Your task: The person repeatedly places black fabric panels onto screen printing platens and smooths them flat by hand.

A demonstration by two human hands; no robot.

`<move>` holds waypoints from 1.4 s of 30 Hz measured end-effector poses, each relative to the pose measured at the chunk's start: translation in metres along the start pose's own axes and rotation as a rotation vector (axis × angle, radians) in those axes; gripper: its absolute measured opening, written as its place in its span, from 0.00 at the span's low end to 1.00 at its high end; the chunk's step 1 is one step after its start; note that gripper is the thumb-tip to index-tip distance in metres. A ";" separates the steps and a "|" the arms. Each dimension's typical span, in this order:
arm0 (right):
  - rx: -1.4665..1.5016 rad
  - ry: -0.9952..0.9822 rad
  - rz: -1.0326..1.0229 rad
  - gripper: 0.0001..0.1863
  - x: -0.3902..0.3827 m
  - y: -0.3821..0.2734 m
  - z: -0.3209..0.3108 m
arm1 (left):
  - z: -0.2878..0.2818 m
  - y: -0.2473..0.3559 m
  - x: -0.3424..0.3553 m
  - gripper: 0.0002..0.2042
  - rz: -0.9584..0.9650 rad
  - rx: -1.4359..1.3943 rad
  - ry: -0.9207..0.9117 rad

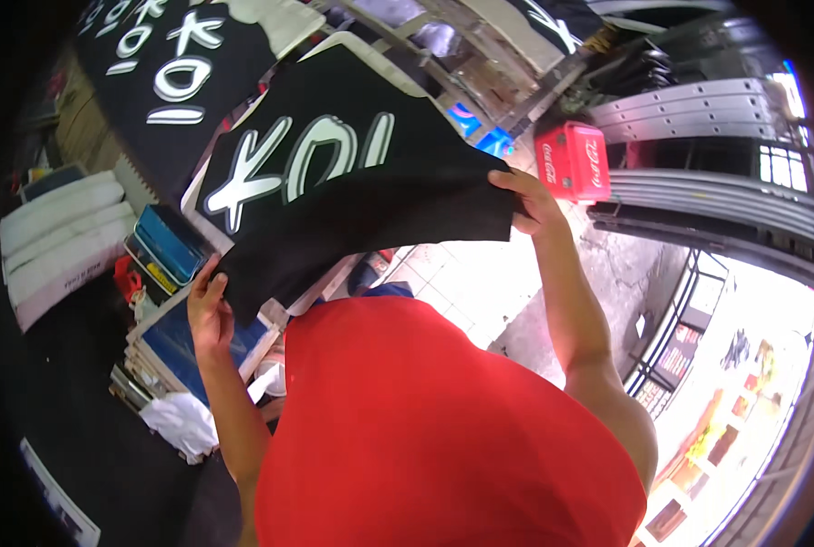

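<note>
A black fabric piece point(370, 214) with large white printed lettering stretches between my two hands, its near edge lifted and sagging in the middle. Pinched at its near left corner are the fingers of my left hand point(211, 310). My right hand point(530, 201) grips the right corner, thumb on top. The far part of the fabric lies over a pale board point(338, 44), whose rim shows around it. At the upper left lies more black fabric point(174, 41) with similar white prints.
A blue container point(168, 244) stands beside my left hand, near stacked white packages point(65, 232). Beyond my right hand sits a red crate point(573, 162). Metal racking point(689, 109) runs along the right. White cloth point(181, 424) hangs at the lower left.
</note>
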State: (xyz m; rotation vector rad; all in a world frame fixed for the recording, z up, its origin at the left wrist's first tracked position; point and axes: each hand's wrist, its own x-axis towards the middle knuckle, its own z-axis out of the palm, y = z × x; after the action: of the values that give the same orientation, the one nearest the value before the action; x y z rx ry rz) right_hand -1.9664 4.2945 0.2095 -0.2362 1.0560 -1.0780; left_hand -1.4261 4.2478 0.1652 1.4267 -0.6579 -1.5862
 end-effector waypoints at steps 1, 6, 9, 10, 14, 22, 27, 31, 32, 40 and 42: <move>0.008 0.026 -0.016 0.19 -0.001 -0.001 0.005 | -0.002 0.000 0.001 0.24 -0.010 0.024 0.047; -0.146 0.204 -0.010 0.30 -0.009 -0.002 0.023 | -0.006 0.007 0.002 0.25 -0.012 0.003 -0.042; -0.217 0.301 -0.120 0.33 -0.017 -0.005 0.032 | -0.006 0.010 0.006 0.24 -0.018 -0.044 -0.021; -0.239 0.256 -0.137 0.33 -0.020 -0.006 0.033 | -0.006 0.011 0.008 0.23 -0.003 -0.085 -0.063; -0.308 0.152 -0.190 0.28 -0.028 -0.013 0.030 | -0.009 0.010 0.019 0.21 -0.026 -0.050 -0.022; -0.615 0.174 -0.021 0.18 -0.029 -0.005 -0.009 | -0.011 0.016 -0.002 0.21 -0.195 0.224 -0.153; -0.760 0.204 -0.162 0.15 -0.026 -0.042 -0.015 | 0.008 0.019 -0.039 0.21 -0.374 0.181 -0.337; -0.871 0.121 -0.370 0.14 0.025 -0.115 0.003 | 0.032 0.042 -0.028 0.20 -0.064 -0.033 -0.267; -0.829 0.086 -0.368 0.15 0.047 -0.129 0.014 | 0.037 0.053 -0.020 0.19 -0.021 0.004 -0.176; -0.510 -0.416 -0.845 0.14 0.131 -0.261 0.209 | 0.006 0.242 0.019 0.28 0.696 -0.105 -0.114; -0.476 -0.430 -0.999 0.14 0.093 -0.286 0.249 | -0.009 0.298 0.004 0.28 0.854 -0.087 -0.183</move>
State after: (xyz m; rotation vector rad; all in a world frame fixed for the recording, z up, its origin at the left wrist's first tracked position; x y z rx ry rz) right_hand -1.9344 3.9985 0.4619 -1.4255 0.7667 -1.5276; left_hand -1.3407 4.1045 0.4128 0.7577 -1.1054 -1.0358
